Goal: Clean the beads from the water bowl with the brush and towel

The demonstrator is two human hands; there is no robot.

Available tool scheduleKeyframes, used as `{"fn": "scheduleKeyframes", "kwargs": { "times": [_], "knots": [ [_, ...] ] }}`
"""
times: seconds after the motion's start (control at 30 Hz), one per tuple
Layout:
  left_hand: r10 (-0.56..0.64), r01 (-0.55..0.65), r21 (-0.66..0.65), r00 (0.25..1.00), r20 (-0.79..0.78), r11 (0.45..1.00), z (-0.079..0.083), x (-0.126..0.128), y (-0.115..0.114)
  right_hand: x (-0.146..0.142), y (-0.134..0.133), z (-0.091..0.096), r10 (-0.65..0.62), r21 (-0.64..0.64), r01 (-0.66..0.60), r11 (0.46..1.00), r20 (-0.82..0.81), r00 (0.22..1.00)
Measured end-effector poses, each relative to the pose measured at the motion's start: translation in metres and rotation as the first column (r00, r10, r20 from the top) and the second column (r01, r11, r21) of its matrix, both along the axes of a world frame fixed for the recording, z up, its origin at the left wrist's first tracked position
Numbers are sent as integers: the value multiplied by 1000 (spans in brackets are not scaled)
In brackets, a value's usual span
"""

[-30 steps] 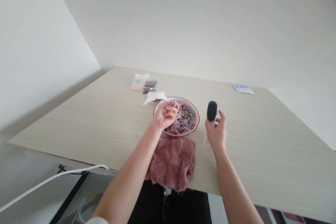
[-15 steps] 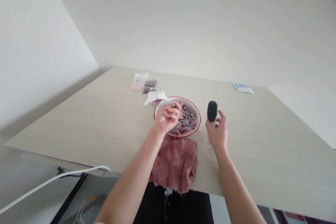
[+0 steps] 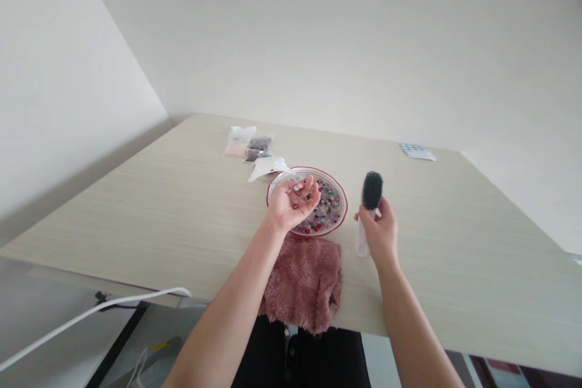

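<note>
My left hand [image 3: 291,203] is turned palm up over the left part of a red-rimmed plate [image 3: 340,225]. Several small beads [image 3: 295,205] rest in its cupped palm, with the fingers loosely curled around them. Many more beads [image 3: 334,200], red, dark, pale and greenish, lie spread over the plate. To the right of the plate, my right hand [image 3: 381,227] grips a brush [image 3: 373,190] with dark bristles and a white handle. The bristle end points up and away from me, and the handle's lower end shows below my fingers.
A folded pink-brown fluffy cloth [image 3: 307,282] lies at the table's front edge, just below the plate. Small clear bags [image 3: 259,145] and a white packet [image 3: 269,165] sit behind the plate to the left. A blue-and-white packet [image 3: 417,151] lies far right. A white cable [image 3: 95,312] crosses the lower left.
My left fingers have uncurled, showing the beads in the palm. My right hand has shifted its grip on the brush, which now tilts slightly right with more of its handle visible.
</note>
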State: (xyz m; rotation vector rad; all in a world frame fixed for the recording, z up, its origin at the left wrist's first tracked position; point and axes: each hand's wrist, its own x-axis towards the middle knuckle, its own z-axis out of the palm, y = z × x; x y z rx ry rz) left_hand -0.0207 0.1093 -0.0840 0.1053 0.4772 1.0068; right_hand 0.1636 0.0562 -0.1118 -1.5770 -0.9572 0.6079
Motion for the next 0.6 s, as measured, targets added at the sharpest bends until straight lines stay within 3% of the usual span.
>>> {"fn": "scheduleKeyframes", "kwargs": {
  "times": [0.1, 0.2, 0.4, 0.6],
  "knots": [
    [0, 0, -5, 1000, 5, 1000, -2, 2, 0, -6, -4, 10, 72, 39, -64, 997, -249, 966],
    [8, -8, -6, 999, -35, 1000, -3, 3, 2, -21, -12, 22, 150, 85, -129, 988, -341, 928],
    [5, -4, 68, 1000, -22, 998, -2, 4, 2, -58, -25, 42, 308, 118, -285, 951, -408, 859],
    [79, -70, 136, 995, -61, 988, -5, 5, 3, -81, -31, 55, 350, 75, -345, 936, -326, 879]
  ]
}}
